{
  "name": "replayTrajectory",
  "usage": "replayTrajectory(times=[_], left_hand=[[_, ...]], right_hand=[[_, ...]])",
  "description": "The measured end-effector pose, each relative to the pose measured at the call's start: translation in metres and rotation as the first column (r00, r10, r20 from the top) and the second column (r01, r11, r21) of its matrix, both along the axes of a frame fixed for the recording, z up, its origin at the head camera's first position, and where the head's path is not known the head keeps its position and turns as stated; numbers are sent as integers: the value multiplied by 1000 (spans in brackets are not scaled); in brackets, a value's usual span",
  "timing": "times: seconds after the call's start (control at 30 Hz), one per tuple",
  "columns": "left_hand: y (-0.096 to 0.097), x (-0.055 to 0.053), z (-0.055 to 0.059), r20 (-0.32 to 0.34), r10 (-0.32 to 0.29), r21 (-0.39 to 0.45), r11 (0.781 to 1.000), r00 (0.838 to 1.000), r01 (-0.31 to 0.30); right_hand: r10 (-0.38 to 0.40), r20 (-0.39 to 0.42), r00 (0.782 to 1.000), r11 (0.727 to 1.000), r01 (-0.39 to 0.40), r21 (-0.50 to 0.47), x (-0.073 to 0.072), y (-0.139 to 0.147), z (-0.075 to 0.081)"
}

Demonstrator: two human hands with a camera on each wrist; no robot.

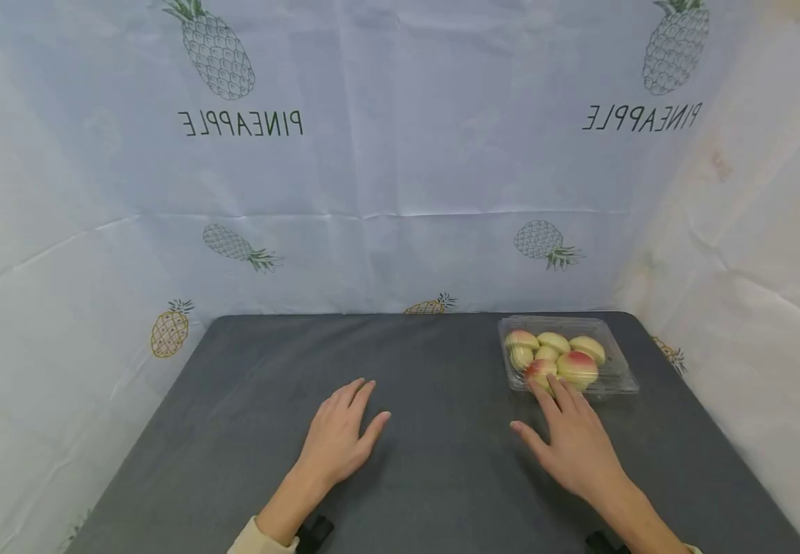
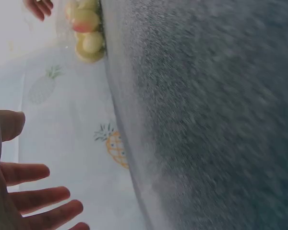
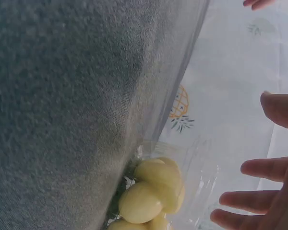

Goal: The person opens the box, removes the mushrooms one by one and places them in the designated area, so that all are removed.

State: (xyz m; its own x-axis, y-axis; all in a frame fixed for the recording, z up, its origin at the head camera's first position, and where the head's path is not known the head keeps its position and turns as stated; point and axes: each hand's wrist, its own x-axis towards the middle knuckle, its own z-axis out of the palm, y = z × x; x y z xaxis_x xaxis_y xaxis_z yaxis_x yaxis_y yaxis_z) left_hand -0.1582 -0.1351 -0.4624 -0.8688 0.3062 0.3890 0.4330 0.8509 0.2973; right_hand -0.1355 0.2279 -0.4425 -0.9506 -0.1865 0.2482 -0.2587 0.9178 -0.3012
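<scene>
A clear plastic box (image 1: pixel 618 375) with several yellow peaches blushed with red (image 1: pixel 578 368) sits at the back right of the dark table. My right hand (image 1: pixel 575 445) hovers just in front of it, fingers extended and spread; in the head view the fingertips overlap the box's near edge. Nothing is in that hand, and I cannot tell whether it touches the plastic. My left hand (image 1: pixel 336 437), also bare of any object, hangs over the table left of centre with loosely straight fingers and the thumb held apart. Pale peaches (image 3: pixel 140 202) show below the right fingers in the right wrist view.
The dark grey table (image 1: pixel 441 462) ends at a back edge against a white pineapple-print cloth (image 1: pixel 400 154). More cloth hangs along the left and right sides. Dark straps or mounts sit at both wrists.
</scene>
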Motion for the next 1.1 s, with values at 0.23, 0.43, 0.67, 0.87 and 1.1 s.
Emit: replayTrajectory(times=[0.23,0.43,0.67,0.87,1.1], left_hand=[[13,-6,2,-25,-23,70,997,999,24],[21,-12,1,-104,-64,161,984,993,80],[29,-14,0,-81,-71,261,961,994,90],[33,-18,3,-39,-84,324,942,996,92],[42,-24,5,9,-100,393,915,995,88]], right_hand=[[-21,-45,999,999,19,-39,-1,6,6],[-60,-57,997,995,55,-85,-3,12,11],[-105,-47,993,988,98,-120,-4,23,14],[-126,-101,987,980,108,-169,-11,36,19],[-98,-133,986,980,72,-186,-19,57,22]])
